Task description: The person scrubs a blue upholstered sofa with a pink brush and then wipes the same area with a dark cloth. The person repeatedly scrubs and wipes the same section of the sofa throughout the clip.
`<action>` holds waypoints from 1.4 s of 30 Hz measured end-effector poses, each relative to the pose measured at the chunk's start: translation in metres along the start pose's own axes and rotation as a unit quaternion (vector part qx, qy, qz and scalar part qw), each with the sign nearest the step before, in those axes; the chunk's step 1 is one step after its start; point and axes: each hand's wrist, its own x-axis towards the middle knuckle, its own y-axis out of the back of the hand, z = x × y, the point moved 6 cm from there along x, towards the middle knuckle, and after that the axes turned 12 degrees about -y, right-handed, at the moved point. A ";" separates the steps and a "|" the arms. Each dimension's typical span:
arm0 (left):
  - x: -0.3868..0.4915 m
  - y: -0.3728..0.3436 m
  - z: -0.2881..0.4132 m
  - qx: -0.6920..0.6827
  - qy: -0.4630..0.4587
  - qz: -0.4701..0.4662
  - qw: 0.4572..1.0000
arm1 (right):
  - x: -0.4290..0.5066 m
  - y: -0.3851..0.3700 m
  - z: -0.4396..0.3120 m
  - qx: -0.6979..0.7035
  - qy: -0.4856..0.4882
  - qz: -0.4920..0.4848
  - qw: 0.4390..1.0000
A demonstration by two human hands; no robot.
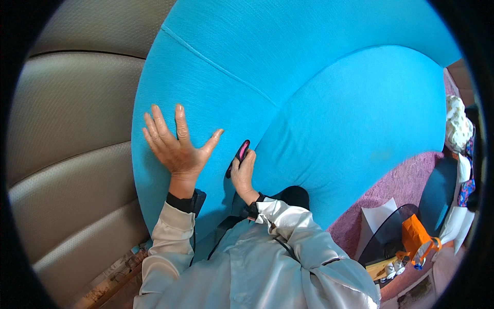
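Note:
A bright blue fabric-covered sofa [216, 42] with seams fills the middle of the head view. My left hand [178, 145] is spread over its left part, fingers apart and holding nothing; whether the palm touches the fabric I cannot tell. To its right, my right hand [244, 174] grips a small black and pink handheld tool [242, 151], tilted with its upper end toward the top right. The tool's exact kind is not plain, and my hand partly hides it. Both wrists carry black straps.
Beige padded panels [73, 112] stand along the left. At the lower right, a dark glass table [380, 231] holds an orange bag [417, 235] and small white items. A pink carpet [397, 177] and a patterned white cloth [457, 123] lie at the right.

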 end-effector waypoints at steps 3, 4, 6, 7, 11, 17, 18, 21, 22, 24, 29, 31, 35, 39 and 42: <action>-0.001 -0.001 -0.004 0.006 0.003 0.002 1.000 | 0.032 0.009 0.007 0.005 -0.024 0.040 0.999; 0.001 -0.002 -0.003 0.002 0.003 0.004 1.000 | 0.053 0.011 0.015 0.010 -0.031 0.084 0.996; 0.003 -0.003 -0.001 -0.002 0.002 0.006 1.000 | 0.093 0.019 0.023 0.021 -0.057 0.151 0.987; 0.003 -0.004 -0.001 -0.001 0.002 0.009 1.000 | 0.107 0.023 0.024 0.021 -0.072 0.155 0.985; -0.003 -0.007 -0.003 -0.006 0.008 0.011 1.000 | 0.100 0.023 0.011 0.005 -0.048 0.125 0.991; -0.010 -0.012 -0.003 -0.009 0.016 0.029 0.999 | -0.037 0.013 -0.066 0.001 0.101 -0.129 0.987; -0.008 -0.012 -0.003 -0.010 0.022 0.026 0.999 | -0.042 0.012 -0.068 0.006 0.117 -0.154 0.981; -0.002 -0.008 -0.003 -0.013 0.021 0.040 0.999 | -0.023 0.015 -0.058 0.017 0.057 -0.143 0.988; -0.001 -0.006 -0.002 -0.009 0.023 0.039 0.999 | -0.012 0.022 -0.058 -0.004 0.059 -0.106 0.993; -0.002 -0.006 -0.001 -0.007 0.027 0.036 0.999 | 0.018 0.033 -0.060 0.050 0.039 -0.040 0.997; -0.001 -0.003 -0.001 -0.004 0.038 0.033 0.999 | 0.060 0.048 -0.085 0.096 -0.003 0.010 0.995; 0.001 -0.003 -0.001 -0.012 0.037 0.036 0.999 | 0.037 0.044 -0.095 0.039 0.063 0.012 0.997; 0.009 0.001 0.000 -0.018 0.032 0.046 0.998 | -0.043 0.021 -0.127 -0.006 0.175 -0.159 0.972; 0.007 0.002 -0.002 -0.024 0.030 0.053 0.998 | -0.056 0.020 -0.130 -0.001 0.210 -0.174 0.962; 0.005 0.000 0.001 -0.044 0.033 0.034 0.998 | -0.031 0.030 -0.122 0.008 0.193 -0.075 0.978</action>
